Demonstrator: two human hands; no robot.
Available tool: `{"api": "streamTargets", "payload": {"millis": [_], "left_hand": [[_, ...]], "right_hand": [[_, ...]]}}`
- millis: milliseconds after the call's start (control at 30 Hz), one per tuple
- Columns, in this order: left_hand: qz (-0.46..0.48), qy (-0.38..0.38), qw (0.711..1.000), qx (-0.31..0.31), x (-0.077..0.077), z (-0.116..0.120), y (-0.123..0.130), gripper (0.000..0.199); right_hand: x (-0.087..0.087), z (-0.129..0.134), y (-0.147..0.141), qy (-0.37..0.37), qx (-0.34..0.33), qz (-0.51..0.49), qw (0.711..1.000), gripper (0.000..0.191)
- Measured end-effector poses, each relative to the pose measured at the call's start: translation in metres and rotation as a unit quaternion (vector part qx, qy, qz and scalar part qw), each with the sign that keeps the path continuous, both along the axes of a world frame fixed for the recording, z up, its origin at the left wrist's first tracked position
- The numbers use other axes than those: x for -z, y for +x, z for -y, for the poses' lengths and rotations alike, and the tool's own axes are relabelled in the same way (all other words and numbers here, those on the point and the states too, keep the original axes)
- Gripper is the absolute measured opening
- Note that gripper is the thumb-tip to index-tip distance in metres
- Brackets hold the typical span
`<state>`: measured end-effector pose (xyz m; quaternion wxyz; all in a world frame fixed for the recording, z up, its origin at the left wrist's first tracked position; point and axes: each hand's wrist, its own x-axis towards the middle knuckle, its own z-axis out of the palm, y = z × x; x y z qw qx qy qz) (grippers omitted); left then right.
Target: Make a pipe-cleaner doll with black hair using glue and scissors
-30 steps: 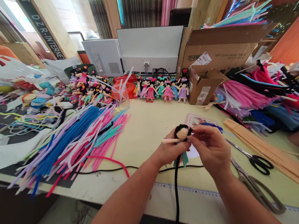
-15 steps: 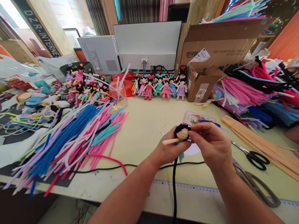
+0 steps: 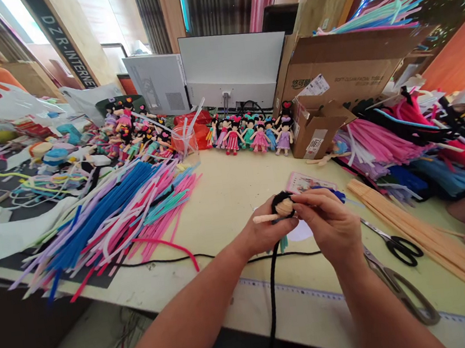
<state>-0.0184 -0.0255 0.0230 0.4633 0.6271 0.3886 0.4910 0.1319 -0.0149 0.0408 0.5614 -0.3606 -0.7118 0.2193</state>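
Observation:
Above the table's near part, my left hand (image 3: 260, 231) is closed around a small pipe-cleaner doll (image 3: 284, 207) with a beige head and black hair round it. One beige arm of the doll sticks out to the left over my fingers. My right hand (image 3: 329, 218) pinches the right side of the head, at the black hair, with thumb and fingertips. A long black pipe cleaner (image 3: 273, 293) hangs from under the doll toward my lap. The doll's lower part is mostly hidden by my hands; a bit of teal shows below.
Scissors with black handles (image 3: 405, 250) and larger grey-handled scissors (image 3: 412, 296) lie right of my hands, by a beige pipe-cleaner bundle (image 3: 417, 230). Colourful pipe cleaners (image 3: 107, 223) cover the left. Finished dolls (image 3: 253, 135) stand before a monitor (image 3: 234, 66), beside cardboard boxes (image 3: 330, 71).
Both hands stay nearly in place with the doll. The right fingers have shifted slightly at the black hair, and the whole view has moved a little.

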Motion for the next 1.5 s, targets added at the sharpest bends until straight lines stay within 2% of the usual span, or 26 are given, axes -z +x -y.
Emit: {"api": "streamTargets", "payload": {"millis": [167, 433, 600, 933, 1200, 1500], "left_hand": [[0.018, -0.011, 1.000, 0.014, 0.001, -0.001, -0.001, 0.033], [0.006, -0.023, 0.999, 0.025, -0.003, -0.002, -0.002, 0.034], [-0.002, -0.038, 0.999, 0.028, -0.006, -0.001, -0.004, 0.042], [0.009, -0.089, 0.994, 0.062, -0.004, -0.003, -0.008, 0.045], [0.013, -0.111, 0.990, 0.090, -0.003, -0.005, -0.009, 0.043], [-0.019, -0.124, 0.987, 0.101, -0.002, -0.005, -0.014, 0.032]], "right_hand": [[0.003, -0.005, 0.006, -0.044, -0.057, 0.011, 0.997, 0.020], [0.001, -0.007, 0.010, -0.056, -0.086, 0.025, 0.994, 0.023], [-0.001, -0.009, 0.014, -0.040, -0.066, 0.063, 0.995, 0.020], [-0.009, -0.008, 0.015, 0.024, -0.028, 0.139, 0.990, 0.015], [-0.007, -0.010, 0.016, 0.038, -0.005, 0.167, 0.985, 0.015], [-0.007, -0.012, 0.017, 0.037, -0.019, 0.177, 0.983, 0.015]]}}
